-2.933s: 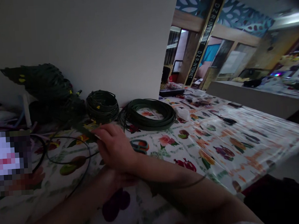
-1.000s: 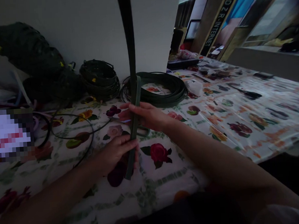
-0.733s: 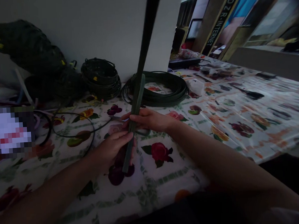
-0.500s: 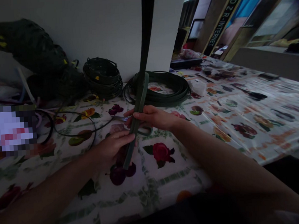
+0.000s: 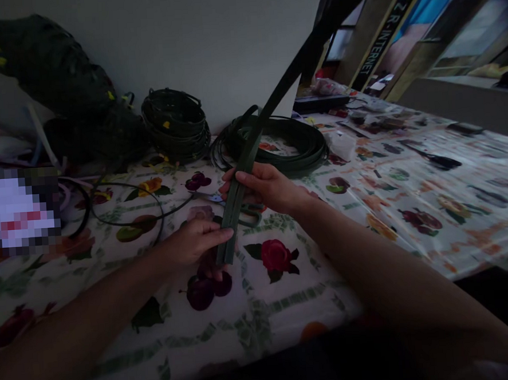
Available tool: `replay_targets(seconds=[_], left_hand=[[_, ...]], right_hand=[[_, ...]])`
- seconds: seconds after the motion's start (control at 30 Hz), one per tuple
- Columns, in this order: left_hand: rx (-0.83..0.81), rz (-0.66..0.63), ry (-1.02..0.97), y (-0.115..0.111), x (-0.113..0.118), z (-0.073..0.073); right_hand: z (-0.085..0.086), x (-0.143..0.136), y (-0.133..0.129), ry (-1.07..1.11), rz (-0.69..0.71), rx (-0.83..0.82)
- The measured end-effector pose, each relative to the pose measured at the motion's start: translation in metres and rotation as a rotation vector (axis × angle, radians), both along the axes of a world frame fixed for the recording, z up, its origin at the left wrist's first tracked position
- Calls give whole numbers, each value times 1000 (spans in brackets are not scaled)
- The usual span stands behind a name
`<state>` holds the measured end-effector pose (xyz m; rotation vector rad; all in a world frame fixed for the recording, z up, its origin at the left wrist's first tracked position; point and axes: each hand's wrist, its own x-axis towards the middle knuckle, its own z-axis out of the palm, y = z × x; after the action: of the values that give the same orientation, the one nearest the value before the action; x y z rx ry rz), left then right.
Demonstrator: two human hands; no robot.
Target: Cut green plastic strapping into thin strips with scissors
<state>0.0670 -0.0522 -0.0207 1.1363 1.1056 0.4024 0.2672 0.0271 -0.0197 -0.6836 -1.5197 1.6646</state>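
Observation:
A bundle of long flat dark green strips (image 5: 248, 150) slants from the upper right down to its cut ends near the middle of the view. My left hand (image 5: 202, 239) pinches it close to the lower ends, thumb on top. Higher up, my right hand (image 5: 267, 184) is closed round the same strips, with the thumb across the front. Scissors (image 5: 247, 214) lie on the tablecloth behind the strips, partly hidden by them and by my right hand. Beyond my hands rests a large coil of green strip (image 5: 297, 153).
Stacked round green coils or baskets (image 5: 176, 126) stand by the wall, beside a big dark woven bundle (image 5: 53, 70). A thin strip loops (image 5: 129, 221) at the left. A black-handled tool (image 5: 439, 160) lies on the fruit-patterned tablecloth (image 5: 297, 330) at the right.
The upper part of the strips has tilted to the right, and their lower ends have spread and risen slightly. My right hand has moved slightly up. More of the scissors shows.

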Motion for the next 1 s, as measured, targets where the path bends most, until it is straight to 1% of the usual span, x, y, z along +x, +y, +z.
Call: replay_targets(seconds=[0.17, 0.4, 0.63, 0.83, 0.93, 1.0], left_hand=[[47, -36, 59, 2, -1, 2], [42, 6, 63, 3, 0, 1], [28, 8, 103, 3, 0, 4], [43, 11, 92, 1, 0, 3], [41, 11, 94, 1, 1, 3], [38, 14, 98, 1, 1, 3]], right_hand=[[0, 0, 0, 14, 18, 11], [1, -1, -3, -34, 24, 46], [2, -1, -5, -27, 16, 60], [3, -2, -6, -23, -1, 59], [3, -2, -6, -28, 9, 85], [3, -2, -5, -61, -17, 125]])
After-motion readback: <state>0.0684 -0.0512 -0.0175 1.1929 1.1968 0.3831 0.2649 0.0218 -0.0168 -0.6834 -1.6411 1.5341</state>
